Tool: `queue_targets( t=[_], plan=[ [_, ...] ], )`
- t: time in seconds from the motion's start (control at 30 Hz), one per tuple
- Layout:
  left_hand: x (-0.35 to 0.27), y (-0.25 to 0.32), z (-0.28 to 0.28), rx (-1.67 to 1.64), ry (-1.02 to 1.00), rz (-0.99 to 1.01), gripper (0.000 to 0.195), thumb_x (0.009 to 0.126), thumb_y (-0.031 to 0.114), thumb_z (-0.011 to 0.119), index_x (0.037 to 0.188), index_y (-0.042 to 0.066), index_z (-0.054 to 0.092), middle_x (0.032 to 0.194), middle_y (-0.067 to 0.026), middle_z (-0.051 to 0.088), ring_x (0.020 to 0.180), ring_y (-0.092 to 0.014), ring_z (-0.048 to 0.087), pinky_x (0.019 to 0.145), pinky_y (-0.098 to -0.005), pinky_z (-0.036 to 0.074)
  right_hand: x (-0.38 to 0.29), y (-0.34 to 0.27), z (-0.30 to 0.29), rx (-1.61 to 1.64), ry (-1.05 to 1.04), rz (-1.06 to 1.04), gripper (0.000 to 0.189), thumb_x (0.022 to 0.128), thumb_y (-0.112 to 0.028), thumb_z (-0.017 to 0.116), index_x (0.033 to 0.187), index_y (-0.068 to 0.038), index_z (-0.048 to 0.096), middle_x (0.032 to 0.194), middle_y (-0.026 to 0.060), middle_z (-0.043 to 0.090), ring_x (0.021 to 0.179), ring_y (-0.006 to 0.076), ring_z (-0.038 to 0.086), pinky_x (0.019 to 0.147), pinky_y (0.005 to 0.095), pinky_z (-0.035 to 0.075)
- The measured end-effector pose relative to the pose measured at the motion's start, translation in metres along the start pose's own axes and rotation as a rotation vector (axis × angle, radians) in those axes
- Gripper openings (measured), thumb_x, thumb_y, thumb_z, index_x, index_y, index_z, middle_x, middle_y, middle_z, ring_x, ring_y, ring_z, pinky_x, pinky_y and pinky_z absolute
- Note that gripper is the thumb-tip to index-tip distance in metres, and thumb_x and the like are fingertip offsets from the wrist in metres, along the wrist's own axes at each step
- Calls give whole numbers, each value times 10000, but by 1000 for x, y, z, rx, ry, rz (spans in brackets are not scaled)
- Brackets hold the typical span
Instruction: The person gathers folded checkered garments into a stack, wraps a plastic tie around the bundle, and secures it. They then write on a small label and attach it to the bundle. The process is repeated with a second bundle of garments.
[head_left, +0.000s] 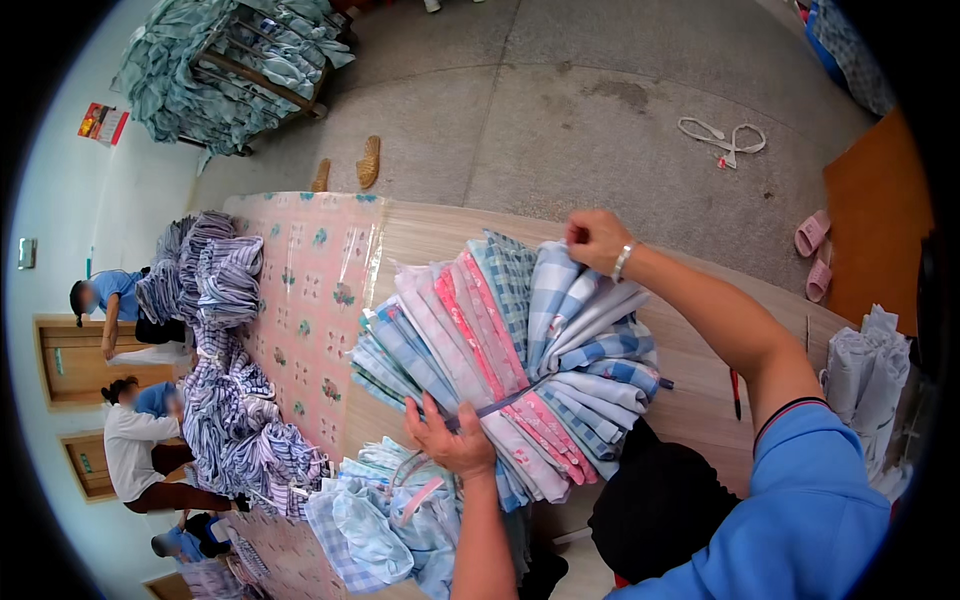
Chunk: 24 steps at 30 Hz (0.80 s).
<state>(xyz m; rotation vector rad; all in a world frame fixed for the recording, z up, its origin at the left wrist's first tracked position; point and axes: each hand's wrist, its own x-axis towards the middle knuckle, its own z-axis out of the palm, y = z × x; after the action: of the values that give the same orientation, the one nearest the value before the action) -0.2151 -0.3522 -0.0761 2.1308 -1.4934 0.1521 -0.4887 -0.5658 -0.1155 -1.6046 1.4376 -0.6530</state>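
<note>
A large bundle of folded fabric pieces (480, 322), in pink, white and blue checks and florals, lies on the wooden table before me. A dark strip (504, 403) is tied around its middle, and the folds fan out on both sides. My left hand (450, 439) rests at the bundle's near left side by the strip, fingers spread. At the far right end, my right hand (598, 240), with a bracelet at the wrist, has curled fingers against the blue-checked fabric; whether it pinches the cloth cannot be told. A looser pile of pale blue fabric (375, 525) lies beside my left forearm.
Striped fabric heaps (232, 420) lie along the pink floral table cover (300, 300). Several people stand at the left. A cart piled with green fabric (225, 75), slippers (367, 161) and a white strap (721, 142) are on the floor. A red and black pen (736, 394) lies right.
</note>
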Motion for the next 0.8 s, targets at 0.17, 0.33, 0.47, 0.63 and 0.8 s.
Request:
queue_targets(
  t=[0.17, 0.33, 0.47, 0.63, 0.8],
  plan=[
    [0, -8, 3, -23, 10, 1, 551, 780, 315, 613, 1191, -49, 576, 1353, -251, 428, 1237, -427, 394, 1038, -506, 309, -42, 7, -9, -279, -158, 17, 296, 686, -35, 651, 972, -105, 620, 963, 100, 647, 886, 258, 624, 789, 363, 488],
    [0, -6, 4, -13, 10, 8, 537, 795, 296, 605, 1195, -61, 575, 1350, -254, 436, 1244, -411, 395, 1046, -483, 307, -17, -55, 5, -402, 122, -776, 526, 703, 30, 604, 1198, -146, 563, 1097, 109, 593, 1015, 260, 604, 886, 409, 453],
    [2, -3, 2, 15, -13, 0, 537, 811, 290, 595, 1203, -75, 569, 1357, -254, 434, 1259, -393, 386, 1059, -460, 297, -3, -61, 15, -512, -64, -869, 165, 709, -55, 610, 871, -88, 598, 870, 75, 579, 839, 213, 612, 781, 393, 459],
    [2, 0, 1, 11, -7, -1, 540, 808, 302, 594, 1201, -69, 572, 1351, -255, 439, 1248, -398, 395, 1059, -462, 296, -49, -19, -8, -496, 65, -849, 106, 572, -18, 633, 624, -78, 563, 758, 55, 526, 789, 224, 595, 730, 397, 441],
    [1, -2, 0, -1, 3, 10, 531, 807, 296, 598, 1195, -66, 574, 1348, -254, 442, 1241, -397, 404, 1058, -461, 295, -67, -23, -13, -375, -100, -881, 77, 639, -6, 638, 667, -64, 595, 879, 75, 578, 805, 257, 596, 783, 403, 466]
  ],
)
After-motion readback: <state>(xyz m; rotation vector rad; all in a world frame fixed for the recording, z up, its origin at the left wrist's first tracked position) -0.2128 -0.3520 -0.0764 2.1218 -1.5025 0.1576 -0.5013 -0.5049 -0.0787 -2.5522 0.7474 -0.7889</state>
